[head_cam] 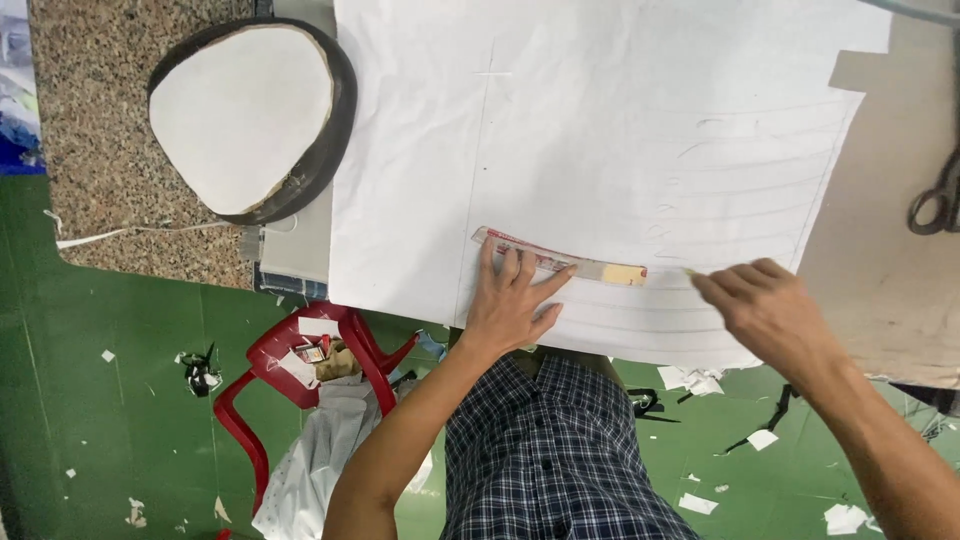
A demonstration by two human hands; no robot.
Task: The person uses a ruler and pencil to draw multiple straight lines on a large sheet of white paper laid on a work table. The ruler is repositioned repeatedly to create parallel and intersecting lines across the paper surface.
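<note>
My left hand [512, 300] lies flat with fingers spread, pressing down on the near end of the ruler [560, 262], which rests slanted on the big white paper sheet [600, 130]. My right hand [765, 305] is just past the ruler's far, yellowish end, fingertips pinched together around something thin and pale [690, 272]; it is too small for me to tell what it is. Above the ruler, faint ruled lines run across the sheet, and more lines sit below it, close to the sheet's near edge, which hangs over the table [880, 290] toward my checked shirt [550, 450]. Left of the ruler a long pencil line crosses the sheet, with plenty of bare paper beyond it. Far left of the ruler, past the sheet's edge, sits a dark-rimmed rounded form with a white top [245, 115]. Right of the ruler, beyond the sheet's slanted edge, scissors [938, 200] lie on bare tabletop. Below the ruler, a red plastic chair [300, 360] stands on the green floor [100, 420] amid paper scraps.
</note>
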